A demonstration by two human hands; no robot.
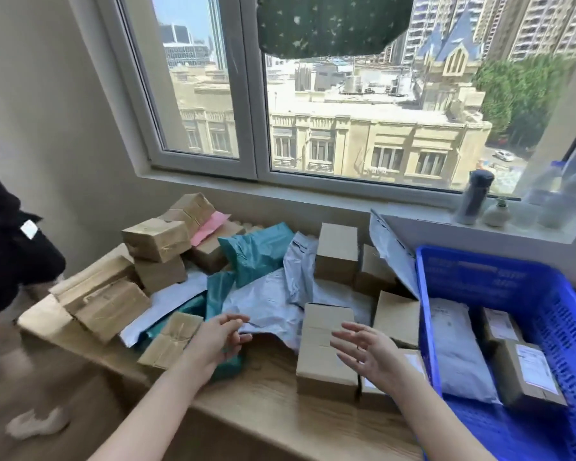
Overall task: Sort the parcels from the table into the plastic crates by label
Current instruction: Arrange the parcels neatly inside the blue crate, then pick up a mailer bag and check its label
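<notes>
Cardboard fills the gap between the fingers (pixel 356 329): the left hand (pixel 213 341) and right hand (pixel 376 357) hover low in the frame on either side of a plain brown box (pixel 326 347), touching nothing. Both sets of fingers are released, spread and slightly bent, with the palms facing each other.

The box lies on the desk (pixel 263 400) near its front edge. It has a seam across its top and no label on the faces in view. It looks stiff and square-edged. It is probably light enough for one hand but safer taken with both, palms on two opposite sides. The label may be underneath, so the box would likely need turning over.

Beyond the fingers, toward mid-frame, a grey mailer (pixel 266 307) and a teal mailer (pixel 256 251) lie crumpled together. Both are thin plastic film, soft and slippery, and should sag when lifted. A pinch at a corner or a flat hand underneath would suit them.

Just left of the left hand sits a paper parcel (pixel 170 341), kraft-wrapped and tied with twine, with several like it stacked further left. The twine offers a hold, though the paper could tear. More boxes stand behind.

At lower right the blue crate (pixel 426 294), rigid slotted plastic, stands just beside the pile. It already holds a pale bagged parcel (pixel 456 354) and labelled boxes (pixel 529 371).
</notes>
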